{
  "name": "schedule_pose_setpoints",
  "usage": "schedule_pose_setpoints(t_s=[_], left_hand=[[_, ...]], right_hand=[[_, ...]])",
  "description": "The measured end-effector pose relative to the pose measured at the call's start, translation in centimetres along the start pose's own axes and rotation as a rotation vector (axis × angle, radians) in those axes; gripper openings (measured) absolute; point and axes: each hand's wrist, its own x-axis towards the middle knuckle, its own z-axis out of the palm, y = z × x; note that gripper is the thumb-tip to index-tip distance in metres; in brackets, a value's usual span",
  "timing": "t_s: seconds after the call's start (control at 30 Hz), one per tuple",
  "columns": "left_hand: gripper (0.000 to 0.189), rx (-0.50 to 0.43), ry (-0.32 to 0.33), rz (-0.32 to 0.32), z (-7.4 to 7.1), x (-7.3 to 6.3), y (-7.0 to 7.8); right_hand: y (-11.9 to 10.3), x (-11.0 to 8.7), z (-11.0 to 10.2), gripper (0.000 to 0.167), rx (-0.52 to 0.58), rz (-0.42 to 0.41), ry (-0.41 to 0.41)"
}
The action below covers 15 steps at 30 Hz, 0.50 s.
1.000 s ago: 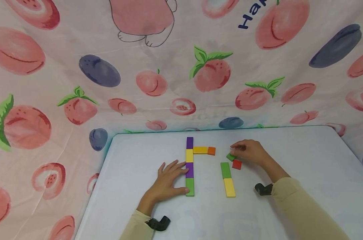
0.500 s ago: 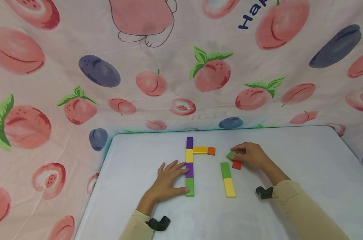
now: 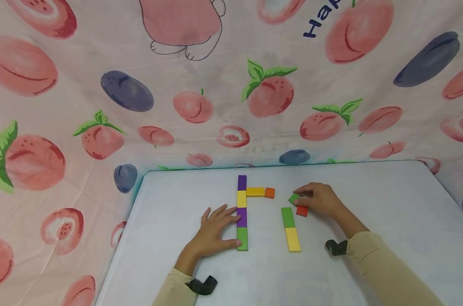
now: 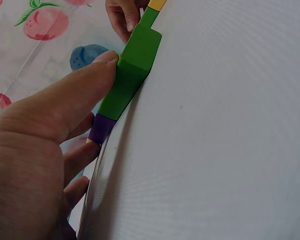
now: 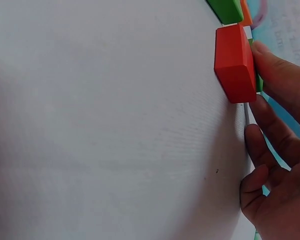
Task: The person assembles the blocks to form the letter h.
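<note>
My left hand (image 3: 215, 233) lies spread on the table. Its thumb touches a green block (image 3: 242, 239) and its index fingertip the purple block (image 3: 241, 217) above, both in a straight column with a yellow block (image 3: 241, 199) and another purple block (image 3: 242, 182). Over on the right, my right hand (image 3: 318, 199) pinches a small green block (image 3: 293, 198), set at a slant and partly hidden by the fingers. A red block (image 3: 302, 211) sits just below it; in the right wrist view this red block (image 5: 234, 65) stands in front of the thumb and green block.
From the column, a yellow-orange block (image 3: 255, 192) extends rightward and ends at an orange block (image 3: 269, 193). Between the hands, a green block (image 3: 288, 217) and a yellow block (image 3: 292, 239) stand end to end. A fruit-printed cloth (image 3: 201, 140) hangs behind the white table (image 3: 170, 204).
My right hand has come down slightly, and its thumb and fingers now close around the small green block. My left hand and the other blocks have stayed put.
</note>
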Motion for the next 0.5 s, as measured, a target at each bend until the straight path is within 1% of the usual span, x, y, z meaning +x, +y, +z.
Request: schedule_pose_setpoints(t_s=[0.27, 0.5], left_hand=[[0.071, -0.002, 0.007, 0.01, 0.02, -0.05, 0.04], [0.071, 0.002, 0.0, 0.0, 0.12, -0.05, -0.1]], right_hand=[[0.08, -0.18, 0.14, 0.036, 0.045, -0.009, 0.009], [-0.03, -0.16, 0.41, 0.034, 0.069, -0.011, 0.015]])
